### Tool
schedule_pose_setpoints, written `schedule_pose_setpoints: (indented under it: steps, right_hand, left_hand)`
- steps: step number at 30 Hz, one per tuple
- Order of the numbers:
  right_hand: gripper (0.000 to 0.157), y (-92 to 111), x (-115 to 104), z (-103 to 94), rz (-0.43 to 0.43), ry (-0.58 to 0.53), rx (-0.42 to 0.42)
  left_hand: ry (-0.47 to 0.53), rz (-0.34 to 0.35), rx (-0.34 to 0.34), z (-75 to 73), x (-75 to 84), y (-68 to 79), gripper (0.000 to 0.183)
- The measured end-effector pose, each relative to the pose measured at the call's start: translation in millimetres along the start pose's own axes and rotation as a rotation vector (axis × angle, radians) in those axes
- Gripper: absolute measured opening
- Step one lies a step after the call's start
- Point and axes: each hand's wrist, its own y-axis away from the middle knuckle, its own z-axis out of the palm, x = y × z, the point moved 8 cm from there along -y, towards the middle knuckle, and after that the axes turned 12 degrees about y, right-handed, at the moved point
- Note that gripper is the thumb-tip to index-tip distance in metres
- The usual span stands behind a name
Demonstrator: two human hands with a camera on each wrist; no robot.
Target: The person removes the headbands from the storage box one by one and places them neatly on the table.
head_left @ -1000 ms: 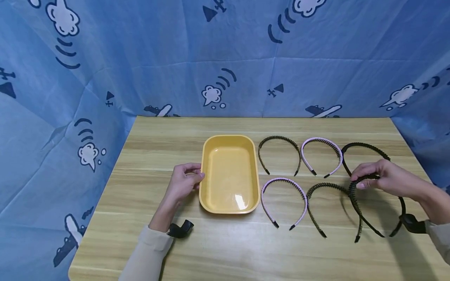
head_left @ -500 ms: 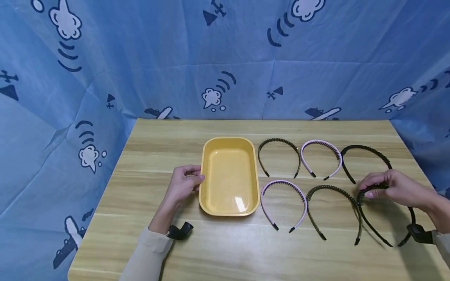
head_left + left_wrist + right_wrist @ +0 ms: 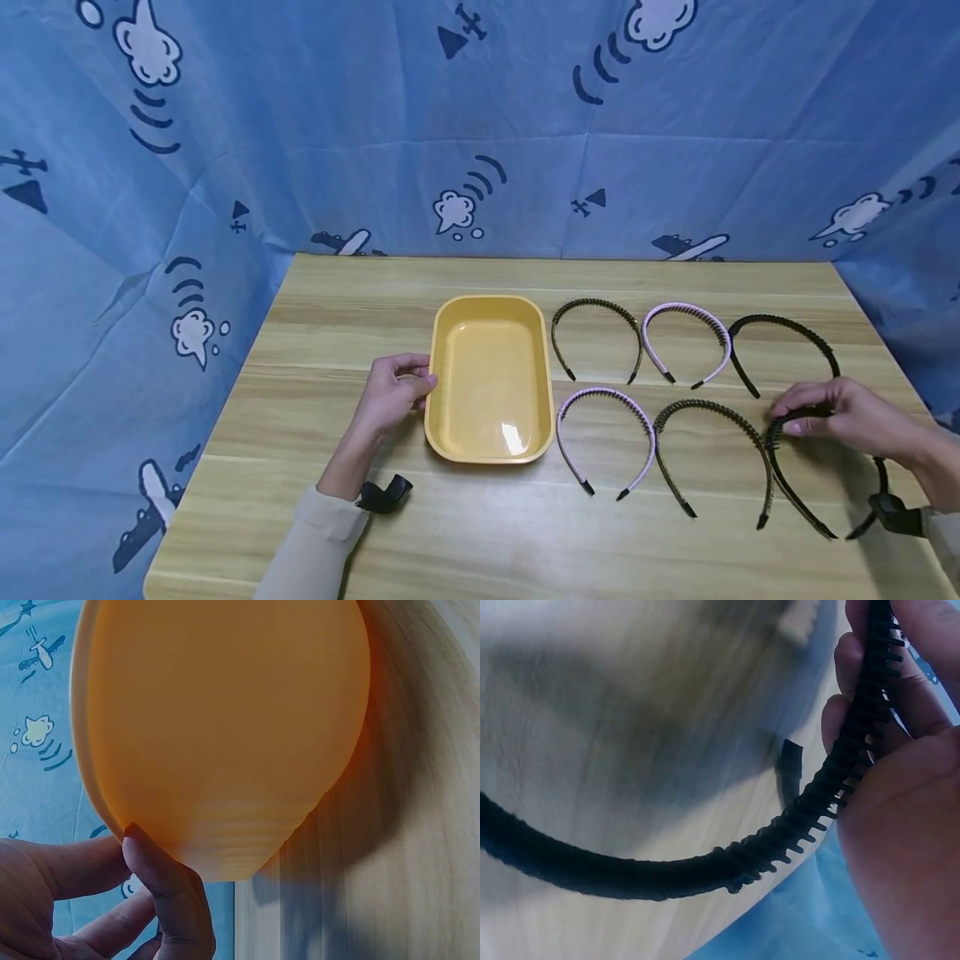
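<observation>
My left hand [image 3: 390, 392] pinches the left rim of a yellow plastic tray [image 3: 487, 375] between thumb and fingers. The left wrist view shows the thumb against the outer wall of the tray [image 3: 232, 712]. At the far right of the table, my right hand [image 3: 847, 417] grips the top of a black toothed headband [image 3: 789, 485], whose ends point toward me. Small comb teeth line the inside of this headband [image 3: 660, 879] in the right wrist view. The hand hides part of its arch. Its left side meets a dark bronze headband [image 3: 705, 404].
Beside the tray, the back row has a bronze headband [image 3: 596, 302], a pink headband [image 3: 686, 307] and another black headband [image 3: 780, 320]. In front lies a second pink headband [image 3: 603, 391]. Behind the wooden table [image 3: 525, 542] hangs a blue patterned cloth [image 3: 487, 83].
My right hand has moved right and toward me, lowering the black headband so that it lies just right of the front bronze one. My left hand stays on the tray.
</observation>
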Motion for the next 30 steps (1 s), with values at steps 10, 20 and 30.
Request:
schedule_pose_setpoints:
  steps: [10, 20, 30]
  right_hand:
    - [0.020, 2.2, 5.3, 0.6, 0.035, 0.046, 0.021]
    - [0.021, 0.4, 2.7, 3.9, 0.020, 0.014, 0.042]
    - [0.021, 1.2, 7.3, 9.3, 0.029, -0.016, 0.050]
  left_hand:
    - [0.005, 0.007, -0.012, 0.0, -1.5, -0.2, 0.032]
    - [0.011, 0.018, -0.005, 0.0, -1.4, -1.9, 0.031]
    - [0.000, 0.024, -0.013, 0.3, 0.8, -1.9, 0.032]
